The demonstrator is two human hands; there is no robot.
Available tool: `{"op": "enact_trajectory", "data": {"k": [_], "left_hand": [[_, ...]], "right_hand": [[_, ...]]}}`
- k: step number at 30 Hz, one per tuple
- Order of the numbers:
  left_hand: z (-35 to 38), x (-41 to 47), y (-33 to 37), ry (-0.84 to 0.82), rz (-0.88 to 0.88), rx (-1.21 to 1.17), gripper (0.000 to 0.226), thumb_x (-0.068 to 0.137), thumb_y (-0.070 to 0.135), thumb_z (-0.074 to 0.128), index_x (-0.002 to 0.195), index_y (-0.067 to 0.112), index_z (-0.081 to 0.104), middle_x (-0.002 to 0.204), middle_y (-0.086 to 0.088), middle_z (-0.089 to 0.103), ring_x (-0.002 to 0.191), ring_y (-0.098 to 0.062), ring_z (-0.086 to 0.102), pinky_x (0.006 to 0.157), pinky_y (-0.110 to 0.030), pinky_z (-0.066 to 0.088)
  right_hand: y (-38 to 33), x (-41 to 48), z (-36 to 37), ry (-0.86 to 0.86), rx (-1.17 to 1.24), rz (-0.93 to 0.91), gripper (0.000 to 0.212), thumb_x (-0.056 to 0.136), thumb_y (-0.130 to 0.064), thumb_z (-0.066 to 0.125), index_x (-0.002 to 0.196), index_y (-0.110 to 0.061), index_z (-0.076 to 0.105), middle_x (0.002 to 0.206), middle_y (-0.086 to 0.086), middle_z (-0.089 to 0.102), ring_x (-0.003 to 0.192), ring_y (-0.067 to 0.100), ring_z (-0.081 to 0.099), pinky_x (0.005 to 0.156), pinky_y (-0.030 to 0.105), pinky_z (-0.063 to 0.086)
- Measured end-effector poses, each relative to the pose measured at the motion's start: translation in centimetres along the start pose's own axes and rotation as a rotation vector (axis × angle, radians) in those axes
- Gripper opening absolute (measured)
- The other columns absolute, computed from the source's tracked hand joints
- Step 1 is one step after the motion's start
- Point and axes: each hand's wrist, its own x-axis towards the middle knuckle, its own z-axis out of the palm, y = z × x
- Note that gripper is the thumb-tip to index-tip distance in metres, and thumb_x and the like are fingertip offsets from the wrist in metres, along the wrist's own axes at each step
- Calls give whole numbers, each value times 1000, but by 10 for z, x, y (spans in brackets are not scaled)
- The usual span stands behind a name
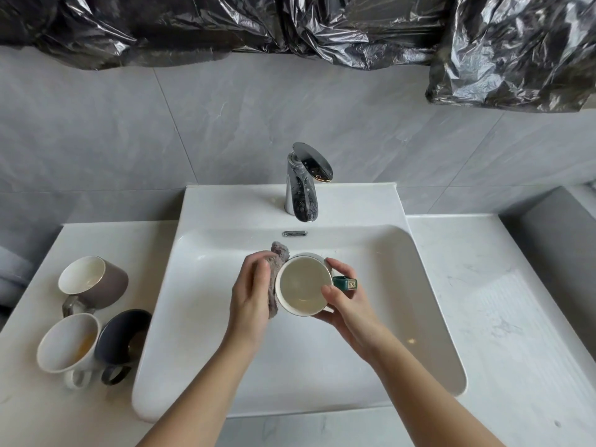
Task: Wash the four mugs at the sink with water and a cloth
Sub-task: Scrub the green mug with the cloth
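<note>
Head view: your left hand (250, 291) holds the cloth (278, 264) against the mug's (303, 283) side. Your right hand (346, 301) grips that mug, thumb on the rim, over the sink (419, 285). Left, on the counter (129, 240), sit 3 mugs: white (66, 345), dark (124, 330), brown (96, 280). Beyond stands the tap (303, 188), then black plastic (354, 27).

no legible text, brand, number or sign, only a small gold emblem (352, 283) on the green handle (342, 282) of the mug (303, 285), too small to read
</note>
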Motion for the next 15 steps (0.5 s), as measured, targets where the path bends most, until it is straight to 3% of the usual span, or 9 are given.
{"op": "enact_trajectory", "data": {"k": [4,6,8,11,15], "left_hand": [[-4,14,5,-25,34,67,18,98,20,52,86,20,66,82,16,71,78,-8,61,70,-23,49],[-3,14,6,-75,37,87,20,96,24,52,85,25,69,85,8,69,75,-13,59,66,-32,47],[-2,16,5,-119,52,113,20,90,34,51,84,30,69,86,0,65,74,-17,56,64,-33,45],[-3,25,8,-167,66,160,27,84,41,52,88,20,68,86,6,70,82,-11,61,73,-29,47],[-8,30,17,-396,47,198,27,81,46,58,94,23,63,69,-18,54,55,-18,44,50,-25,35]], "right_hand": [[2,-6,0,-44,-108,-4,69,63,-26,77,126,-28,51,96,-3,69,88,13,69,76,32,57],[2,-4,-3,-6,-93,-5,59,69,-21,72,124,-30,51,103,1,66,87,11,69,76,32,57],[1,-4,-6,-3,-104,-3,62,66,-23,75,123,-30,51,101,-2,67,87,11,69,75,30,57],[1,-5,-7,-69,-149,-5,75,56,-34,78,125,-28,51,91,-9,70,87,14,68,72,29,56],[-4,-1,-12,-67,-160,3,77,54,-37,77,125,-26,51,97,-5,66,85,10,69,69,26,55]]}}
